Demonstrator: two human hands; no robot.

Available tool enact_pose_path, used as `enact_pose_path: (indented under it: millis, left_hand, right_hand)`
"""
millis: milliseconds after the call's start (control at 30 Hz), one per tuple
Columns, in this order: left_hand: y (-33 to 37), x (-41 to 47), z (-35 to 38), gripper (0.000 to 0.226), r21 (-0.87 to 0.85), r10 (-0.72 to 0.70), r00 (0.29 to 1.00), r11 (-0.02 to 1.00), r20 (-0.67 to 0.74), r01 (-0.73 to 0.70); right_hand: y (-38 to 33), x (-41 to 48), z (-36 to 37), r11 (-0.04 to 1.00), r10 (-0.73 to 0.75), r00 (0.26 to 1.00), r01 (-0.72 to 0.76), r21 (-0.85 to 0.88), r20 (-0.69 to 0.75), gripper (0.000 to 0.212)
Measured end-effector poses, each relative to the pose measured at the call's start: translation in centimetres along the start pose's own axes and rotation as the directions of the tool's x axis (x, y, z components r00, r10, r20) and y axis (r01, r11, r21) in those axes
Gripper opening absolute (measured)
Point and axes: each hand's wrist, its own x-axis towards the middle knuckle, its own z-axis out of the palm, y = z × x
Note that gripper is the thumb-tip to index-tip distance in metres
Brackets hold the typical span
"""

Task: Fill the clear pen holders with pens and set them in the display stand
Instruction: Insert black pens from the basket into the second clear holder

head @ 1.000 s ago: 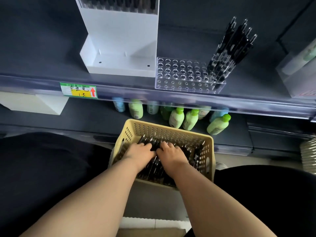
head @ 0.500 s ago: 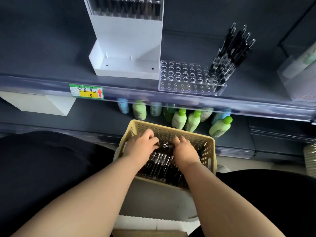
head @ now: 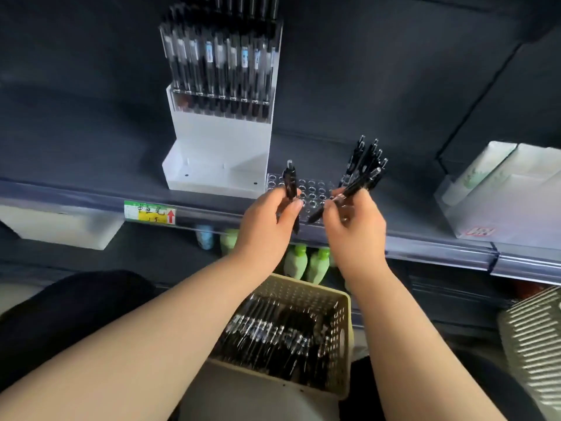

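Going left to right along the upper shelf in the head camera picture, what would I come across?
Green and yellow price label → white display stand → clear pen holder → white boxes. The left hand and right hand, both gripping pens, overlap the holder and are left out.

Left hand [head: 264, 226] and right hand [head: 355, 230] are bare, forearms [head: 170, 329] too, with plain black clothing [head: 66, 317] down around the lap.
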Motion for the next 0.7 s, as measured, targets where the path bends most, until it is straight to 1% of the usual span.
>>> enact_pose_path:
  millis: [67, 133, 167, 233, 267, 300, 367, 433, 500, 600, 700]
  left_hand:
    - [1.5, 1.9, -0.3, 0.018, -0.022, 0.022, 1.000, 1.000, -0.003, -0.022]
    - [2.7, 3.7, -0.5, 0.016, -0.004, 0.058, 0.998, 0.998, -0.017, -0.058]
    - [3.2, 4.6, -0.4, 0.014, 0.003, 0.079, 0.997, 0.997, -0.016, -0.079]
    - [4.3, 6.4, 0.1, 0.014, -0.006, 0.107, 0.994, 0.994, 0.008, -0.107]
    - [4.7, 7.1, 0.4, 0.018, -0.013, 0.117, 0.993, 0.993, 0.017, -0.117]
    - [4.9, 7.8, 0.8, 0.022, -0.018, 0.126, 0.992, 0.992, 0.022, -0.126]
    - [5.0, 8.5, 1.7, 0.022, -0.030, 0.133, 0.991, 0.991, 0.026, -0.132]
    - [4.7, 9.0, 2.5, 0.016, -0.045, 0.125, 0.991, 0.991, 0.035, -0.124]
    - [4.4, 9.2, 3.2, 0.017, -0.062, 0.125, 0.990, 0.991, 0.057, -0.122]
    - [4.5, 9.3, 3.8, 0.026, -0.121, 0.133, 0.988, 0.985, 0.079, -0.123]
    - [4.3, 8.9, 4.2, 0.027, -0.141, 0.120, 0.989, 0.984, 0.088, -0.107]
  right_hand:
    - [-1.3, 2.3, -1.8, 0.999, -0.026, 0.998, 0.028, 0.030, -0.062, 0.025]
    - [-2.3, 4.5, -3.2, 0.999, -0.050, 0.995, 0.051, 0.013, -0.090, 0.028]
    - [-2.6, 5.7, -3.8, 0.998, -0.068, 0.993, 0.067, -0.008, -0.100, 0.028]
    - [-3.3, 8.0, -4.7, 0.994, -0.102, 0.988, 0.096, -0.055, -0.115, 0.017]
    - [-3.4, 9.2, -5.0, 0.991, -0.113, 0.988, 0.103, -0.088, -0.108, 0.010]
    - [-3.3, 10.1, -5.2, 0.987, -0.115, 0.989, 0.102, -0.128, -0.094, 0.010]
    - [-2.8, 11.2, -5.2, 0.969, -0.129, 0.990, 0.114, -0.219, -0.055, 0.023]
    - [-2.1, 11.7, -5.1, 0.952, -0.148, 0.988, 0.131, -0.277, -0.041, 0.022]
    - [-1.5, 11.9, -5.0, 0.948, -0.155, 0.987, 0.138, -0.286, -0.039, 0.012]
    - [-1.3, 12.0, -5.2, 0.963, -0.149, 0.988, 0.134, -0.236, -0.048, 0.015]
    - [-1.3, 12.0, -5.3, 0.968, -0.151, 0.987, 0.138, -0.208, -0.048, 0.010]
